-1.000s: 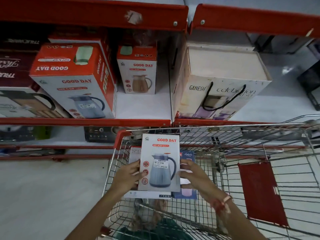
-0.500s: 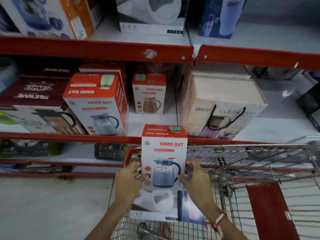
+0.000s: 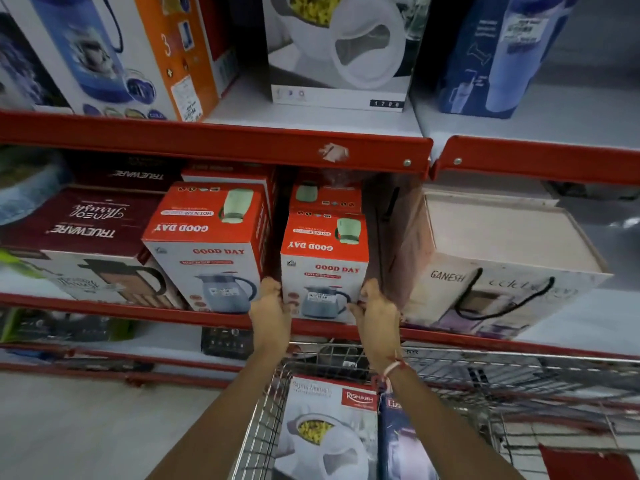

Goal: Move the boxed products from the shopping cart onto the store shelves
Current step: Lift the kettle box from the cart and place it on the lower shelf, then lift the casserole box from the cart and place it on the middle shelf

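A red and white Good Day jug box (image 3: 323, 268) stands upright on the middle shelf (image 3: 138, 311), at its front edge. My left hand (image 3: 272, 308) grips its lower left side and my right hand (image 3: 375, 311) grips its lower right side. It sits between a larger Good Day box (image 3: 207, 244) on the left and a pale Ganesh carton (image 3: 495, 268) on the right. Another small Good Day box (image 3: 325, 197) stands right behind it. Below, the wire shopping cart (image 3: 485, 372) holds a white Rishabh box (image 3: 325, 431) and a dark blue box (image 3: 398, 445).
A maroon Trueware box (image 3: 76, 220) lies at the left of the middle shelf. The upper shelf (image 3: 214, 140) carries a blue and orange flask box (image 3: 104, 53), a white casserole box (image 3: 339, 50) and a blue bottle box (image 3: 495, 53). Pale floor lies left of the cart.
Both hands have lifted the Good Day box out of the cart and carried it up and forward onto the middle shelf. My view has tilted upward toward the shelves.
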Motion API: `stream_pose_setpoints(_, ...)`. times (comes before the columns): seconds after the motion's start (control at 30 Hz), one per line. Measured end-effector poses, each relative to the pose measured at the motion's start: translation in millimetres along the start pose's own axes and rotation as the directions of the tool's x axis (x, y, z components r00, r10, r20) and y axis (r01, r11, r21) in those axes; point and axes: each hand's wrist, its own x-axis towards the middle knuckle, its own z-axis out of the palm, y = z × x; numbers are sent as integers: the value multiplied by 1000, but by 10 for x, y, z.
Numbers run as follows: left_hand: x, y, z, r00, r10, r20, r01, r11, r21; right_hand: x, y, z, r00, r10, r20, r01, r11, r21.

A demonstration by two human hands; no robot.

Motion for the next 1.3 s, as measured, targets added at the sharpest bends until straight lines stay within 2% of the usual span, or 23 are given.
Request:
stream_pose_setpoints(0.2,-63,-105,16,1000,-17,22,16,998,62,-87,124,107,1000,-10,-4,10,1000,21)
stream_pose_setpoints(0.57,-75,-259,-3,997,21,76,-18,999,-48,-144,225,149,999,-9,-48,11,999,41)
stream_pose_setpoints(0.7,-172,-300,-13,993,49,111,-44,998,-41,-189,320,152,999,12,-38,-8,995,104)
stream_pose_setpoints(0.83,-512,-514,29,998,45,44,-40,993,-107,-579,527,249,997,45,-61,-30,972,234)
stream_pose_setpoints(0.9,-720,-658,84,998,55,35,-53,997,-58,-859,727,383,995,98,-11,-94,974,205)
stream_pose_setpoints(0.93,-815,-765,128,996,56,70,-56,998,-3,-999,847,461,987,147,60,-155,974,164)
stream_pose_setpoints(0.97,-906,-873,177,988,32,148,-41,998,56,-1135,985,562,961,225,162,-246,961,125)
stream_pose_setpoints(1.0,-987,-1012,241,968,-18,249,-9,994,106,-1252,1107,648,903,325,281,-360,929,84)
stream_pose_setpoints(1.07,-1160,-1245,354,889,-168,426,83,974,211,-1458,1338,806,729,489,478,-547,837,-22)
stream_pose_setpoints(1.13,-1334,-1442,453,806,-322,497,174,931,322,-1608,1500,905,580,567,585,-643,760,-99)
stream_pose_setpoints(1.17,-1414,-1509,491,771,-392,503,220,904,367,-1664,1566,949,529,584,616,-671,732,-118)
stream_pose_setpoints(1.3,-1557,-1723,626,661,-571,486,368,812,454,-1755,1752,1116,450,606,656,-731,672,-119)
